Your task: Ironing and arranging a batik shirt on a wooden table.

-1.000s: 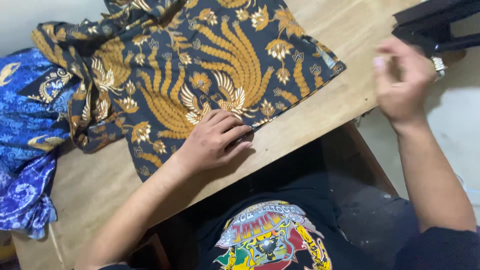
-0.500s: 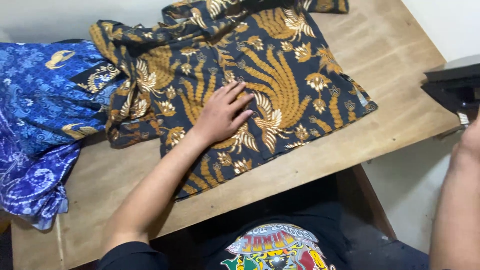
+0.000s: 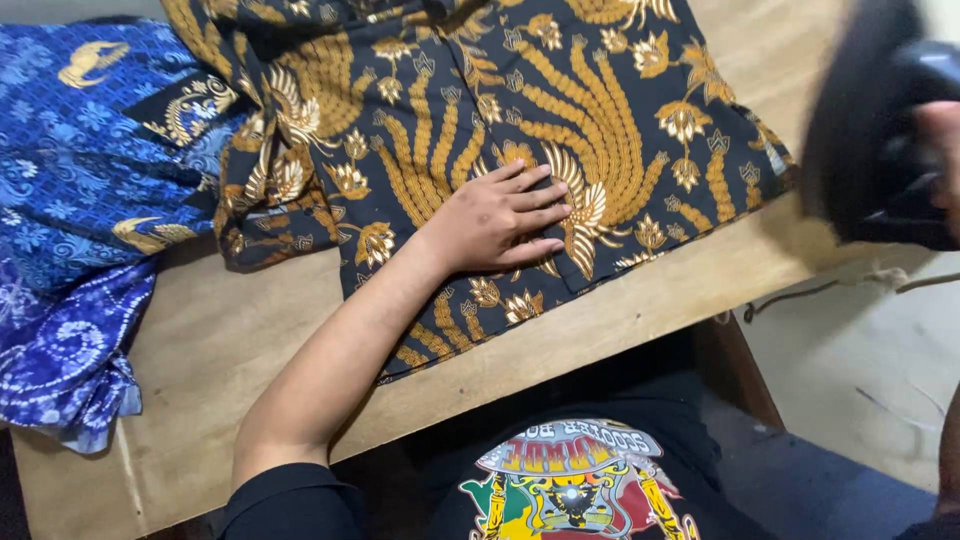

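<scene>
One of the hands, left hand (image 3: pixel 497 224), lies flat on batik shirt (image 3: pixel 480 120).

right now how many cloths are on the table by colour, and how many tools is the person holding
Black and gold patterned cloth: 1, left hand flat on it
Blue patterned cloth: 1 heap; piece count unclear
Dark iron-like tool, blurred: 1, in the right hand beside the wooden table
Total: 3
</scene>
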